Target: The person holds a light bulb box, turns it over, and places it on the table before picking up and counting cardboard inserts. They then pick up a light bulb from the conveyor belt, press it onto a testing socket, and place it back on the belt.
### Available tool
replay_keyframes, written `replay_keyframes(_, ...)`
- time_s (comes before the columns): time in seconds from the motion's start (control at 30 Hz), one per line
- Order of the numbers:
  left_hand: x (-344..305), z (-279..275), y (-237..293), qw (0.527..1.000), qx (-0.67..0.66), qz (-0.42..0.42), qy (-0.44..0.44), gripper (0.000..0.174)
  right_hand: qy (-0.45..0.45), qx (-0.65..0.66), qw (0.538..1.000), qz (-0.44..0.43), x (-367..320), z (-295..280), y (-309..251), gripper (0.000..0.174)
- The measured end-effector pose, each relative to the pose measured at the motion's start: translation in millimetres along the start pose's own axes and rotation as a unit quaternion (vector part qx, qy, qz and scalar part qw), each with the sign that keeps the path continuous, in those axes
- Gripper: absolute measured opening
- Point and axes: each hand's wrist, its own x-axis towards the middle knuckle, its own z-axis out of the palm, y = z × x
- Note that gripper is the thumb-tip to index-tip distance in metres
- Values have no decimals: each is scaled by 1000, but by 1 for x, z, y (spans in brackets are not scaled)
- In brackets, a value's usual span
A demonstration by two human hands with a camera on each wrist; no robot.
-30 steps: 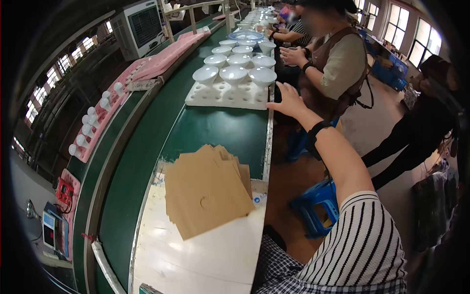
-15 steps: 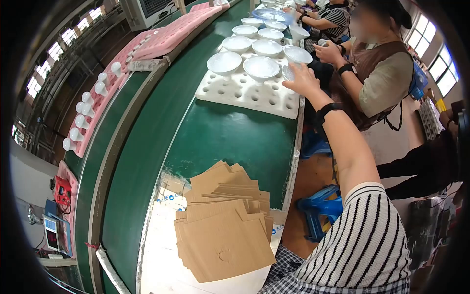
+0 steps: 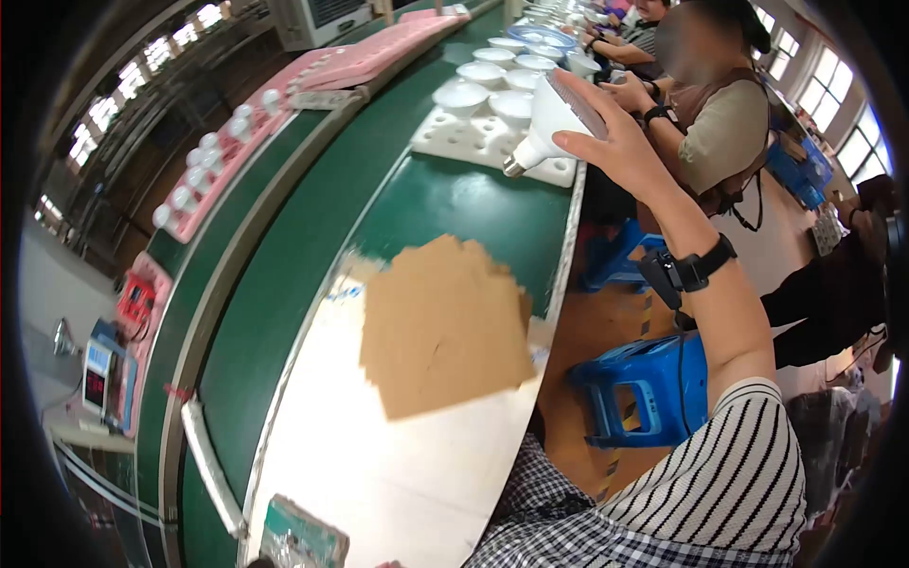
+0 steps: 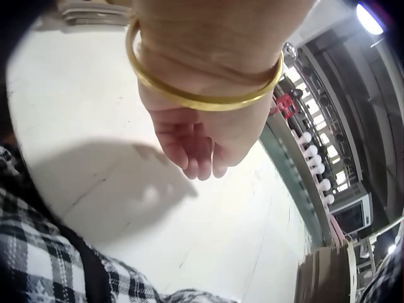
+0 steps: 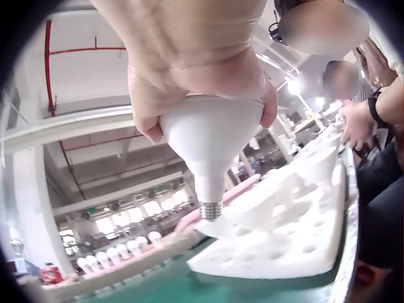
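Observation:
My right hand (image 3: 615,142) grips a white cone-shaped bulb (image 3: 554,123) by its wide end, clear of the foam tray (image 3: 454,137). In the right wrist view the fingers of the hand (image 5: 202,82) span the rim of the bulb (image 5: 211,139), its metal screw base pointing down. More wide white bulbs (image 3: 461,95) stand in the tray. A stack of brown cardboard sheets (image 3: 445,331) lies on the white table (image 3: 379,473). In the left wrist view my left hand (image 4: 202,126) hovers over the table (image 4: 76,82), fingers loosely bent, holding nothing.
Small round bulbs (image 3: 185,199) stand in a pink foam strip along the left, beside a green belt (image 3: 275,265). A small green-edged box (image 3: 303,535) sits at the near table edge. A blue stool (image 3: 644,388) and a seated person (image 3: 729,123) are on the right.
My right hand reached to the front of the tray, took hold of a bulb and lifted it up toward me. A fingertip now shows at the bottom of the head view.

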Motion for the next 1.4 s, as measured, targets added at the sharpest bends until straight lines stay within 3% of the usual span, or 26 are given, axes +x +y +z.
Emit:
replay_keyframes(0.07, -1, -9, -20, 999, -6, 30, -8, 30, -34, 94, 990, -104, -27, 19, -67, 66)
replay_keyframes(0.13, -18, -20, -31, 997, -63, 28, -23, 26, -86, 241, 951, -172, -63, 53, -144, 64)
replay_keyframes(0.2, -12, -41, -92, 991, -42, 121, -50, 28, -118, 212, 941, -235, -103, 94, -207, 67)
replay_keyframes(0.27, -34, -36, -97, 975, -90, 203, -25, 17, -156, 170, 933, -275, -143, 137, -257, 69)
replay_keyframes(0.33, -45, -41, -112, 962, -34, 269, 5, 16, -211, 199, 896, -336, -176, 193, -293, 74)
replay_keyframes(0.5, -49, -53, -130, 945, -65, 319, 22, 17, -275, 137, 855, -417, -229, 276, -362, 74)
replay_keyframes(0.63, -59, -59, -127, 945, -166, 281, -17, 18, -300, 111, 838, -443, -249, 294, -395, 73)
replay_keyframes(1.2, -57, -64, -132, 933, -160, 313, -75, 19, -312, 21, 835, -453, -264, 320, -411, 70)
replay_keyframes(1.33, -58, -63, -135, 936, -191, 279, -94, 20, -302, 18, 832, -465, -264, 321, -419, 72)
replay_keyframes(1.4, -58, -62, -135, 927, -185, 314, -87, 20, -316, 0, 825, -470, -263, 318, -420, 75)
